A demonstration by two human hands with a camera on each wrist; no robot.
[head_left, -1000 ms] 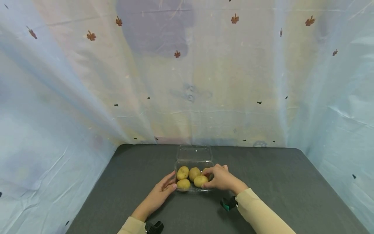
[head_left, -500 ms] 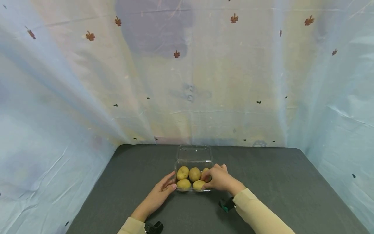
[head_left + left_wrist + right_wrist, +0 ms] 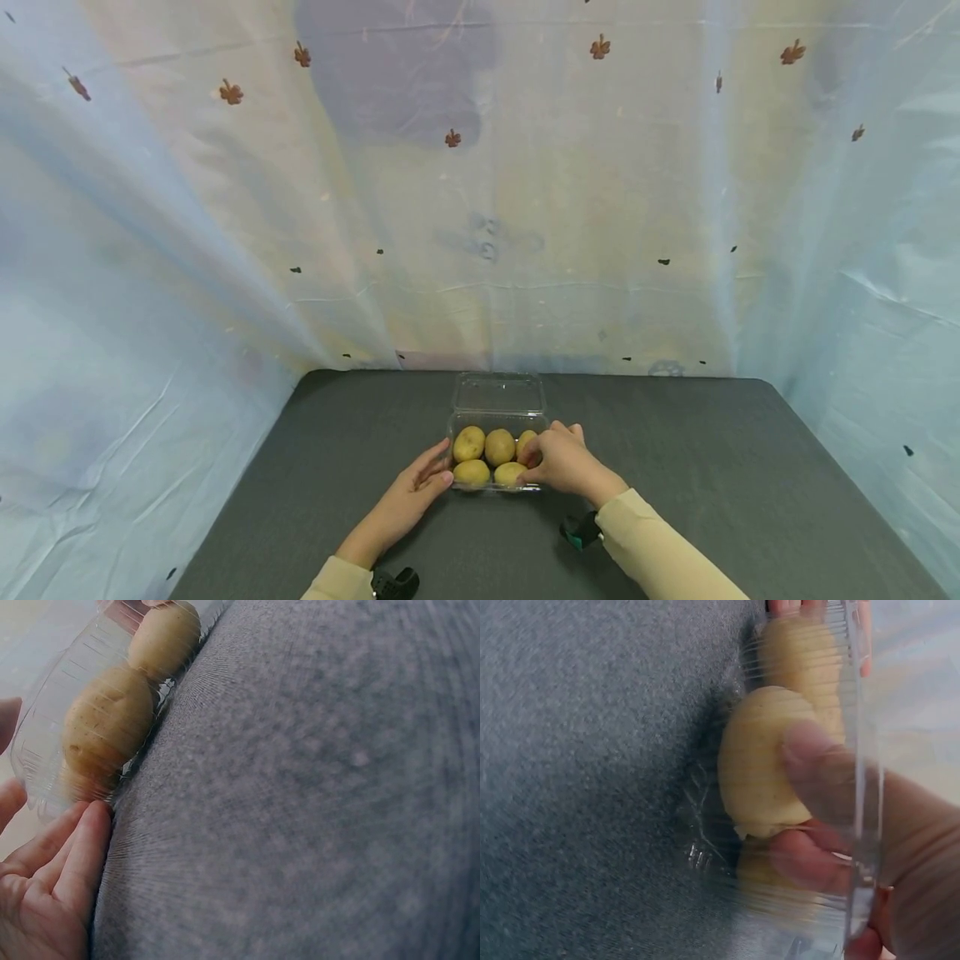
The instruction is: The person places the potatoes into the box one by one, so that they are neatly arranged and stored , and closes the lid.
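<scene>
A clear plastic clamshell box (image 3: 498,394) lies with its lid folded back, several yellow potatoes inside. My left hand (image 3: 405,500) rests against the box's left end; in the left wrist view its straight fingers (image 3: 86,847) touch the plastic below a potato (image 3: 112,720). Reaching in at the right end, my right hand (image 3: 566,461) pinches the front-right potato (image 3: 508,474). The right wrist view has the thumb (image 3: 810,754) on that potato's front and fingertips tucked behind it. Another potato (image 3: 526,442) at the back right is partly hidden by the fingers.
The box stands on a dark grey tabletop (image 3: 675,467), near its back edge. A pale patterned curtain (image 3: 562,208) hangs behind and on both sides. Dark straps (image 3: 397,583) sit at both wrists.
The front-right potato has sunk lower and toward the box's front, and my right hand has moved slightly left with it. More of the back-right potato shows. My left hand stays put.
</scene>
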